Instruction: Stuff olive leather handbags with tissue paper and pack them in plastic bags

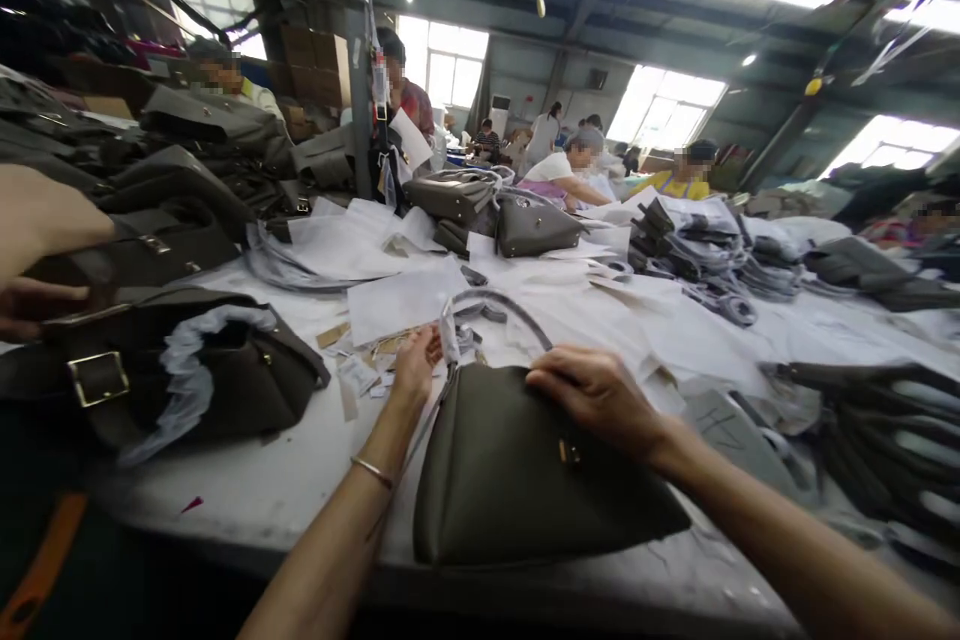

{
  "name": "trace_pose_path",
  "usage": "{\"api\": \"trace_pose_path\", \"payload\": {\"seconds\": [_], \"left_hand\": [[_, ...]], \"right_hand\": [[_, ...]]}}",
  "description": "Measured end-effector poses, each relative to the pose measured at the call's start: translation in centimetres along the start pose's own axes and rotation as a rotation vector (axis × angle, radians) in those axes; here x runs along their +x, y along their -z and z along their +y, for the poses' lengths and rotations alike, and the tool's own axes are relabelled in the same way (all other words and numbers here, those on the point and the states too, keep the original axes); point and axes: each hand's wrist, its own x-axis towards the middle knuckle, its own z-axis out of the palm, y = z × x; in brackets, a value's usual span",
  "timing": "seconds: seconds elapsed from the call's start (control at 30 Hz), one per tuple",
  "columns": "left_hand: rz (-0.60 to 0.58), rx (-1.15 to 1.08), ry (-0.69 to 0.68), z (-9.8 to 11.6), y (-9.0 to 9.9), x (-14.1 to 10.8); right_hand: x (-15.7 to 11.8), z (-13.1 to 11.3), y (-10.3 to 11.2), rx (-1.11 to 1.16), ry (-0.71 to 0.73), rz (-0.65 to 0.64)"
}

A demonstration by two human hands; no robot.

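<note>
A dark olive handbag (510,490) stands on the table in front of me, leaning a little, with a small gold clasp on its face. My right hand (592,395) is closed over the bag's top edge. From that edge rises an arched handle (499,298), its left part wrapped in clear film. Close against the wrapped part is my left hand (418,360), fingers curled; what they pinch is hidden. A bangle circles my left wrist. Behind the bag lie small tags and paper bits (364,370).
At left, another person's hand (37,305) is at a bag with a gold buckle (187,370) and crumpled film. White sheets (405,300) cover much of the table (315,480). Finished-looking bags (536,220) and stacked parts (690,240) stand farther back; dark pieces (892,440) lie right.
</note>
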Motion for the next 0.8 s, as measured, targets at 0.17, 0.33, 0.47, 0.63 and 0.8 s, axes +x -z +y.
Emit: {"api": "trace_pose_path", "payload": {"seconds": [0.17,0.33,0.47,0.63,0.8], "left_hand": [[0.0,0.218,-0.128,5.6,3.8,-3.8],[-0.728,0.956,-0.503,7.8,0.9,-13.6],[-0.895,1.529,-0.73,4.1,-0.7,-19.0],[-0.829,1.733,-0.779,1.4,-0.4,-19.5],[-0.795,1.786,-0.793,2.0,-0.8,-17.1]], "right_hand": [[-3.1,2.8,-8.6,-0.113,-0.233,-0.169],[-2.1,5.1,-9.1,-0.061,-0.312,-0.196],[-3.1,2.8,-4.1,0.069,-0.346,-0.012],[-8.8,-1.6,-0.3,-0.029,-0.256,-0.363],[-12.7,-1.0,-3.6,-0.272,-0.135,-0.413]]}}
